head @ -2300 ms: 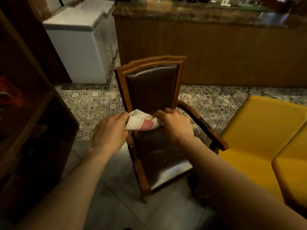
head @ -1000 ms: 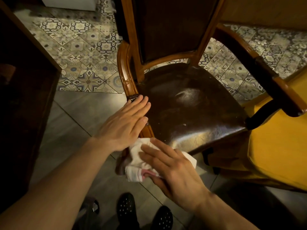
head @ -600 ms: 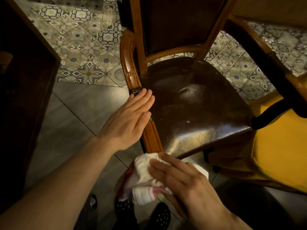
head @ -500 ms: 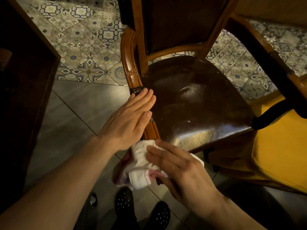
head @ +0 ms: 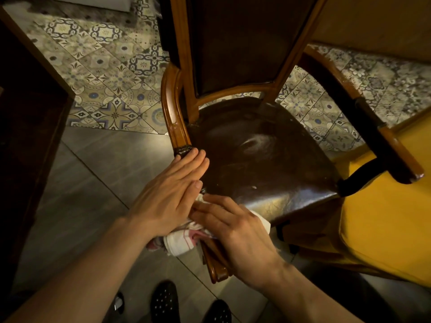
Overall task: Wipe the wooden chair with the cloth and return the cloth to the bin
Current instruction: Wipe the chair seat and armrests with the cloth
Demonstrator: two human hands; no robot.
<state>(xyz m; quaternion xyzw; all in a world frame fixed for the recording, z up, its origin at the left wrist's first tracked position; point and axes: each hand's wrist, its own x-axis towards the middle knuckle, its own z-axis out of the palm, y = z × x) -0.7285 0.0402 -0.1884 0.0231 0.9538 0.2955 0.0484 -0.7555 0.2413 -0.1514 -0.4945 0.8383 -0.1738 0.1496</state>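
A wooden chair (head: 173,108) with a dark leather seat and back stands in front of me, seen from above. My right hand (head: 235,231) presses a white cloth (head: 179,241) with red stripes onto the front end of the chair's left armrest. The cloth wraps the wood and bunches out to the left under my fingers. My left hand (head: 170,197) lies flat on the same armrest just behind the cloth, fingers together and pointing toward the backrest. No bin is in view.
A yellow cushioned seat (head: 384,220) stands close against the chair's right side. A dark wooden cabinet (head: 25,117) rises at the left. Patterned tiles (head: 109,78) lie behind, grey floor (head: 93,180) below. My black shoes (head: 164,301) show at the bottom.
My right hand has slid the cloth up along the armrest toward my left hand, after reaching down to its front end. My left hand has stayed flat on the armrest.
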